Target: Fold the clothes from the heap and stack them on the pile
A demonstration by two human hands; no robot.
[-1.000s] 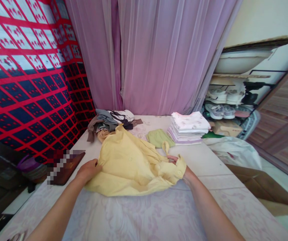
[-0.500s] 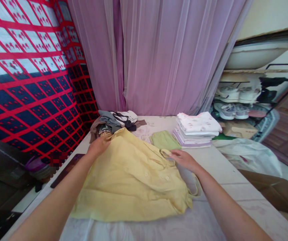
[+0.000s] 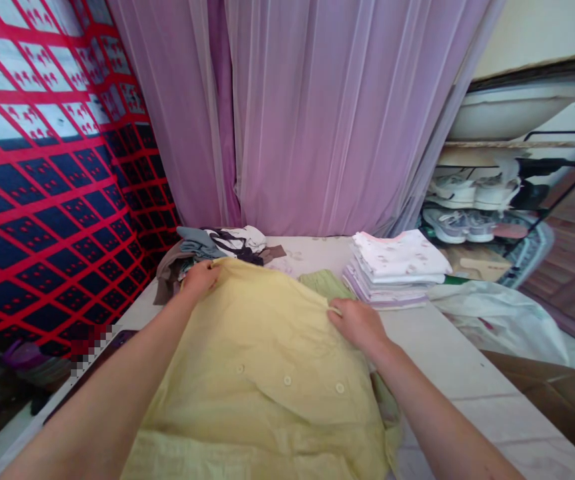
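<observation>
"Item under inspection?"

"One plain yellow buttoned garment [image 3: 267, 327], thin cloth, spread wide over the pale surface [image 3: 442, 353] before us."

"Fastenings?"

"Three round buttons [image 3: 287, 381] noted, pale yellow, spaced across the middle in a row that dips slightly to the right. A curved fold runs below them."

"Upper edge?"

"Drawn out between the left hand [image 3: 201, 279] at one end and the right hand [image 3: 360, 327] at the other; the cloth between is fairly smooth."

"Lower part?"

"Loosely creased, with a crosswise band. A darker, shadowed fold shows at the right side. From here, I cannot see the full bottom edge."
</observation>
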